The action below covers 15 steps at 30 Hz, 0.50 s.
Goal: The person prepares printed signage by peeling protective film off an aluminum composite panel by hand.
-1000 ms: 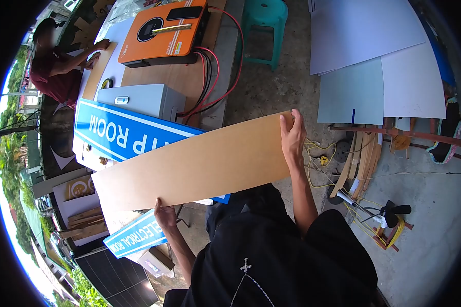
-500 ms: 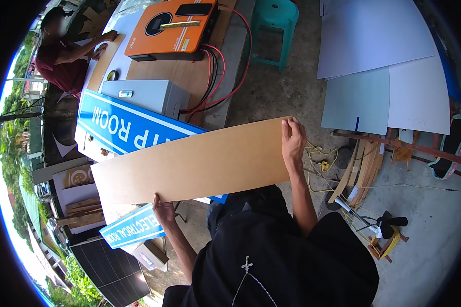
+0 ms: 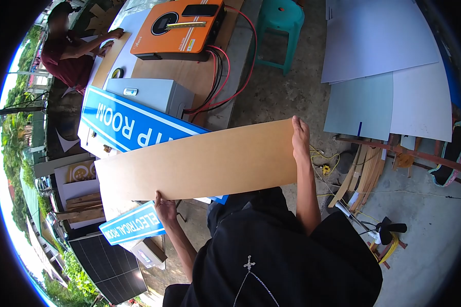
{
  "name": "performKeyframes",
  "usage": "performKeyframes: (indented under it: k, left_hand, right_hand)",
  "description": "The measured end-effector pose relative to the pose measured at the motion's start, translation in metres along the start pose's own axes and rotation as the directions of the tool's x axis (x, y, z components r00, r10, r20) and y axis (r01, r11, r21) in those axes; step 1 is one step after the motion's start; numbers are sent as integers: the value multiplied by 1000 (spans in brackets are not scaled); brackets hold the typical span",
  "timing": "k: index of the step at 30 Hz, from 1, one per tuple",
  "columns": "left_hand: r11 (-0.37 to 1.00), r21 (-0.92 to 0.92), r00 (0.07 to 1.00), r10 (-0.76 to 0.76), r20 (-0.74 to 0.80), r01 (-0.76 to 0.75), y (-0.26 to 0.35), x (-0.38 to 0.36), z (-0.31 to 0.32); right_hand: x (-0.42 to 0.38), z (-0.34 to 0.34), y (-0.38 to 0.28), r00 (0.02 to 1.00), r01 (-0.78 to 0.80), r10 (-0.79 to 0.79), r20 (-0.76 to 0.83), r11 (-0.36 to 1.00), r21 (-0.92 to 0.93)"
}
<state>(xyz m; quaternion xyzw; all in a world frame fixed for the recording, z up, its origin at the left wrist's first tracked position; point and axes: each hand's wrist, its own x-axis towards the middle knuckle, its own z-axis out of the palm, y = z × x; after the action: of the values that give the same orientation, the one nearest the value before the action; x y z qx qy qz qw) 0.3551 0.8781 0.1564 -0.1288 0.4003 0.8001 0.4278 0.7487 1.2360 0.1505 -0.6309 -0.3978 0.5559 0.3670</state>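
Observation:
A long, tan, blank board (image 3: 200,161) spans the space in front of my body, slightly bowed and tilted up to the right. My left hand (image 3: 166,209) grips its lower edge toward the left, thumb showing on the near face. My right hand (image 3: 300,137) is closed on its right end at the upper corner, with the fingers partly hidden. Behind the board lies a blue-and-white sign (image 3: 123,115) whose visible letters include "ROOM"; the board covers part of it. Below the board's left end, near my left hand, is a smaller "ELECTRICAL ROOM" sign (image 3: 133,225).
On the table sit an orange inverter (image 3: 176,28) with red and black cables, and a grey box (image 3: 153,94). A person (image 3: 69,48) works at the far left. To the right are a teal stool (image 3: 280,30), large white sheets (image 3: 379,41), wood strips (image 3: 366,171) and a fan (image 3: 386,227).
The board has shifted slightly right with both hands still on it. My right hand's fingers have wrapped more closely around the end. The whole scene has shifted slightly in view.

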Motion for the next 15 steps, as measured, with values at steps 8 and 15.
performKeyframes:
  k: [8, 15]
  left_hand:
    - [1000, 5, 999, -29, 41, 29, 2, 2, -4]
    - [1000, 21, 999, -13, 43, 12, 2, 4, -5]
  right_hand:
    - [-14, -8, -17, 996, -58, 40, 74, 963, 265]
    - [-15, -8, -16, 996, -88, 75, 52, 936, 340]
